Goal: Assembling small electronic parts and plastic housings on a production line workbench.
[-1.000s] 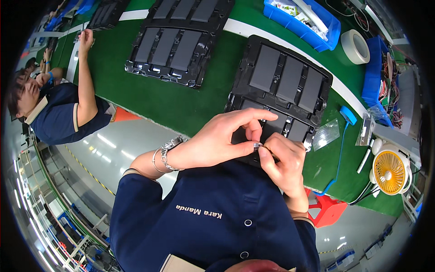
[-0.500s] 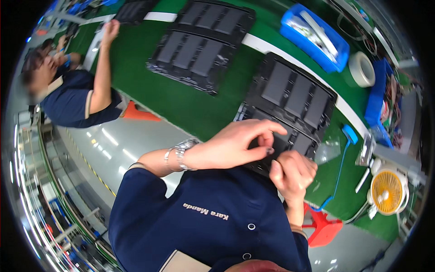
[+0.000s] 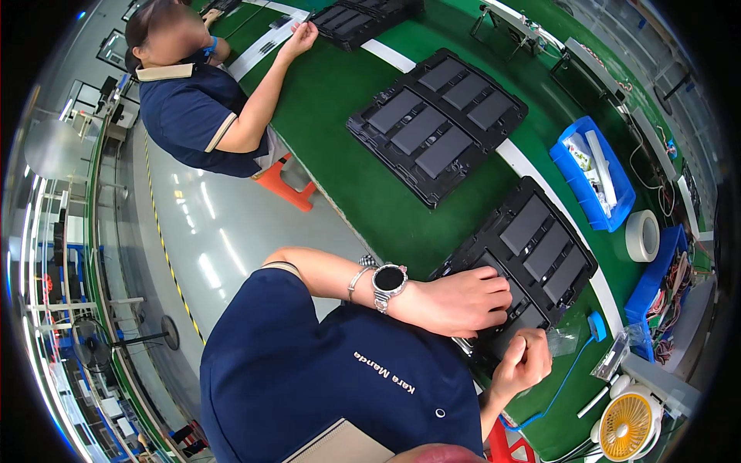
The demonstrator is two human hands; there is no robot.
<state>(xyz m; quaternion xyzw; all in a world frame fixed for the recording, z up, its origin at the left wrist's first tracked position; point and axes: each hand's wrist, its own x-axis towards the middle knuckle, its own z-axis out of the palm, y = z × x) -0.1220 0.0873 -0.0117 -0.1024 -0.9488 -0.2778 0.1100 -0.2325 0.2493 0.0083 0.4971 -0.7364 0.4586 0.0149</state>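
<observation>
Close in front of me lies a black plastic tray (image 3: 532,239) with rows of raised rectangular dark grey blocks. My left hand (image 3: 459,301), with a watch on its wrist, rests over the near part of this tray. Its fingers are curled together and the fingertips bend down toward the blocks; anything under them is hidden. Beside it, at the tray's near right edge, my right hand (image 3: 526,361) is closed with thumb and bent fingers together. Whatever that hand may hold is too small or hidden to make out.
A second black tray (image 3: 440,119) lies farther along the green bench (image 3: 324,158). To the right are a blue bin (image 3: 593,174), a tape roll (image 3: 642,236), a blue coiled cord (image 3: 570,369) and a small fan (image 3: 629,426). A co-worker (image 3: 204,108) sits at the far left.
My view has shifted, so the bench things appear lower and farther right. My left hand has turned from a loose pinch above the tray to curled fingers down over it. My right hand stays closed.
</observation>
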